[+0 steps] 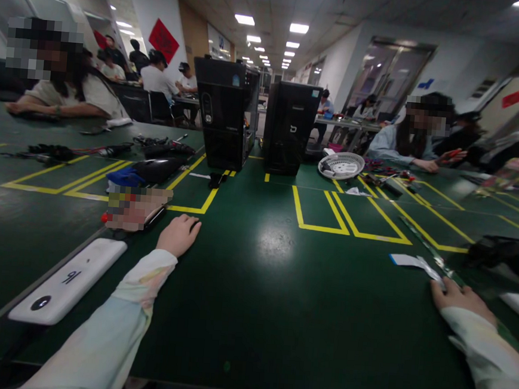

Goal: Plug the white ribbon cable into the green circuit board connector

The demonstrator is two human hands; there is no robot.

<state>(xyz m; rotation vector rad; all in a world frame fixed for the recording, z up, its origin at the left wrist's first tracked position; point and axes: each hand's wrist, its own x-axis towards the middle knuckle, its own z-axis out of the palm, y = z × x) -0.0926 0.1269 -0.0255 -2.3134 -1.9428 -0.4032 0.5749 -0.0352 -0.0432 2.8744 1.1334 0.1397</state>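
Observation:
My left hand (179, 235) lies on the green tabletop (277, 316) with its fingers loosely apart and nothing in them. Just left of it is a partly blurred-out flat object (139, 209), and below that a white power bank (68, 281) with a dark round spot. Far to the right, my right hand (464, 302) has thumb and fingers closed at the end of a white flat ribbon cable (409, 261) with a blue tip. A long thin circuit strip (426, 240) runs diagonally beside the cable and up to the fingers.
Two black computer towers (224, 114) stand at the table's middle. Yellow tape (324, 228) marks rectangles. Cables, a blue-and-black item (147, 170) and a white basket (340, 165) lie around. A black object (506, 259) is at right. Other people sit across the table.

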